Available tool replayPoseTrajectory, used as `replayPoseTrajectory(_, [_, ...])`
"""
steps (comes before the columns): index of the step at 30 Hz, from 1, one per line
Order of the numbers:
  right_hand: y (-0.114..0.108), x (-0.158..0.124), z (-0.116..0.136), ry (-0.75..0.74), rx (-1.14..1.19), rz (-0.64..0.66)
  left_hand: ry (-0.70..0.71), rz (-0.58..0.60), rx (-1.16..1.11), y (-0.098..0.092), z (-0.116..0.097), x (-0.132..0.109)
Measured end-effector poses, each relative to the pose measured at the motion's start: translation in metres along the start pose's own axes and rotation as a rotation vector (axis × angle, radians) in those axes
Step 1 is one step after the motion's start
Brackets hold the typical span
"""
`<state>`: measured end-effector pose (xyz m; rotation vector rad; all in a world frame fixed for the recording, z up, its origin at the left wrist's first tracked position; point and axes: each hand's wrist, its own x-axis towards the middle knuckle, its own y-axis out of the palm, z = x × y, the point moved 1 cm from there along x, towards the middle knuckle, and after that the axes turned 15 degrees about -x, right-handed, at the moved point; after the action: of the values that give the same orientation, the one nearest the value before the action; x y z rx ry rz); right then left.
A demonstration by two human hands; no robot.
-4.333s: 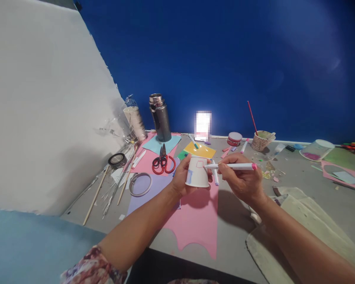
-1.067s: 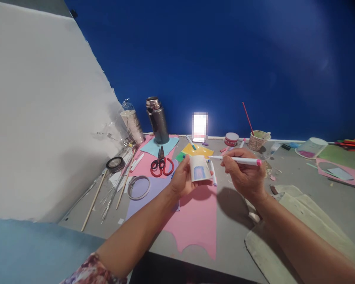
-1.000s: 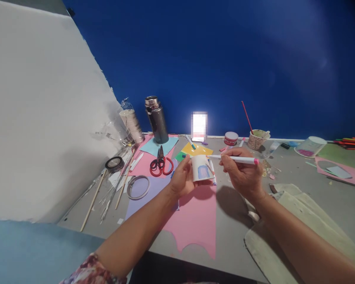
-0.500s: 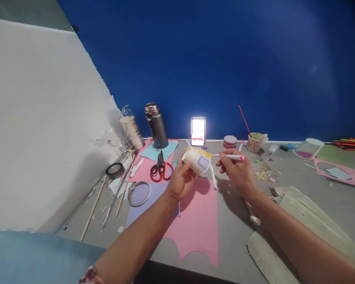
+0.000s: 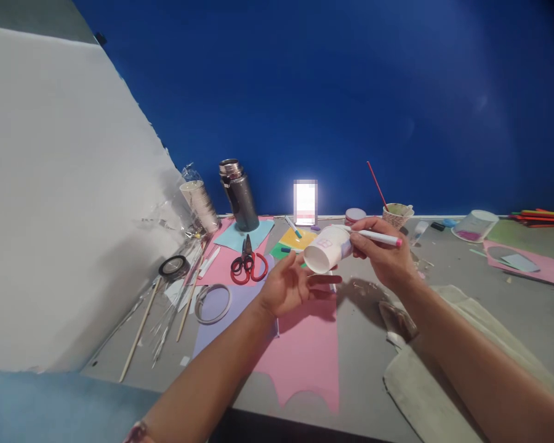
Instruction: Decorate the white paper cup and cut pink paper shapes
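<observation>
A white paper cup (image 5: pixel 327 248) sits in the air at the centre of the frame, above the bench (image 5: pixel 367 363). It is tipped on its side, with its open mouth turned toward the lower left and a small pink outline drawn on its wall. The right hand (image 5: pixel 386 259) is just right of the cup. Its grip is closed around a white marker (image 5: pixel 379 236) with a pink end, and its fingertips press against the cup's base end. The marker lies nearly level, its pink end pointing to the right of the frame.

The left hand (image 5: pixel 287 288) is just below the cup, palm up, with the grip spread apart and holding nothing. Its thumb reaches up close to the cup's rim, but whether it touches cannot be told.

Under both hands a pink paper sheet (image 5: pixel 305 354) lies on the bench. Left of centre are red-handled scissors (image 5: pixel 247 267), a clear tape ring (image 5: pixel 212 303) and a black tape roll (image 5: pixel 172 266). A dark metal flask (image 5: pixel 238 195) stands farther back. A patterned cup (image 5: pixel 397 215) stands right of centre at the back, and a pale cloth (image 5: pixel 450 347) fills the lower right.
</observation>
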<state>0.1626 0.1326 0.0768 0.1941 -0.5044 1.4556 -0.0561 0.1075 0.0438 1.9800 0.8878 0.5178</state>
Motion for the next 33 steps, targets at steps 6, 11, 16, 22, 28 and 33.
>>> replayPoseTrajectory(6, [0.003, -0.010, 0.017, -0.276, -0.374, 0.283, -0.169, -0.036, 0.045, -0.008, -0.002, 0.002])
replayPoseTrajectory(11, [0.012, -0.015, 0.022, -0.391, -0.433, 0.311, -0.112, -0.148, 0.151, -0.008, 0.004, 0.001])
replayPoseTrajectory(16, [0.015, -0.018, 0.020, -0.404, -0.426, 0.194, 0.079, -0.225, 0.099, -0.005, 0.003, 0.003])
replayPoseTrajectory(22, [0.012, -0.007, 0.027, -0.130, -0.082, -0.024, 0.093, -0.229, -0.075, -0.004, -0.005, 0.003])
replayPoseTrajectory(28, [0.023, -0.040, 0.035, -0.077, -0.179, 0.001, 0.137, -0.379, -0.142, -0.005, -0.010, 0.003])
replayPoseTrajectory(33, [0.033, -0.076, 0.030, -0.275, -0.343, -0.041, 0.130, -0.423, -0.192, -0.002, -0.010, 0.004])
